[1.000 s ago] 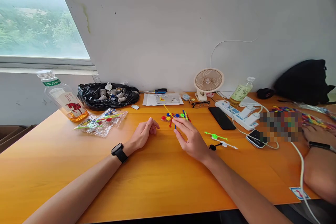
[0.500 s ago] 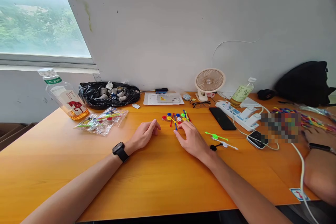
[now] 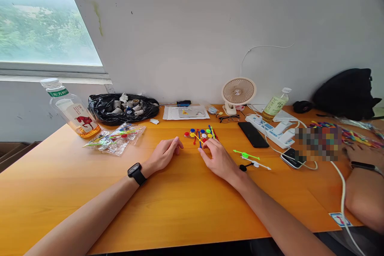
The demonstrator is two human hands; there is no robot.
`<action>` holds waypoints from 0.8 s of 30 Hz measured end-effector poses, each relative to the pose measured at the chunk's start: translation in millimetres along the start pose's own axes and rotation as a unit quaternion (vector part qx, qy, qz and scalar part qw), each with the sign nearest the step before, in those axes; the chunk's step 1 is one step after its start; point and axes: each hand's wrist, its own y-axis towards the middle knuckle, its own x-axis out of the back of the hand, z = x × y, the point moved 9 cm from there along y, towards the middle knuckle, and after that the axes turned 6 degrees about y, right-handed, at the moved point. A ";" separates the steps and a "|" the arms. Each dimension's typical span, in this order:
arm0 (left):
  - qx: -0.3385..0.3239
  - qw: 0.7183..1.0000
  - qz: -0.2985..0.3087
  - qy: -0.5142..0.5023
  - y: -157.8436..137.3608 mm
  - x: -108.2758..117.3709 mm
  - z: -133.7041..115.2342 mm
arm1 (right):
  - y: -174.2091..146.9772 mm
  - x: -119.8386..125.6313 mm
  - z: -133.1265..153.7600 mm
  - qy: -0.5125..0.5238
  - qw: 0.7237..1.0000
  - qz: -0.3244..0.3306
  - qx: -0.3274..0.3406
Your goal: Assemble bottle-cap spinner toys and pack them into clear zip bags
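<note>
The left hand (image 3: 163, 154) is half open, empty; the right hand (image 3: 218, 161) bends at a yellow stick's (image 3: 198, 139) near end, grip unclear, beside coloured discs (image 3: 187, 134).

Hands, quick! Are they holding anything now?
Left hand: loosely open, nothing visible inside.
Right hand: curled at a yellow plastic stick; can't tell if gripping.

Green band (image 3: 59, 93) on bottle (image 3: 77, 116): "东方树"; yellow triangle sign (image 3: 184, 112) on packet (image 3: 193, 113).
</note>
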 end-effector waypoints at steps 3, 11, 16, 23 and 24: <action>0.001 1.000 0.002 0.001 0.0 -0.3 -0.4 | 0.1 2.5 2.8 0.004 1.000 -0.009 0.005; 0.007 1.000 0.004 0.008 0.0 -0.6 0.4 | -0.2 -3.1 -2.3 -0.002 1.000 0.008 -0.003; 0.003 1.000 0.008 0.010 -0.3 -0.7 -2.1 | -0.5 -4.5 -3.7 -0.004 1.000 0.015 -0.007; 0.001 1.000 0.009 0.012 -0.8 -0.8 -2.5 | 0.2 -4.7 0.5 -0.004 1.000 0.024 0.003; 0.001 1.000 0.009 0.012 -0.9 -0.9 -2.6 | 0.5 -4.0 2.2 -0.004 1.000 0.023 0.007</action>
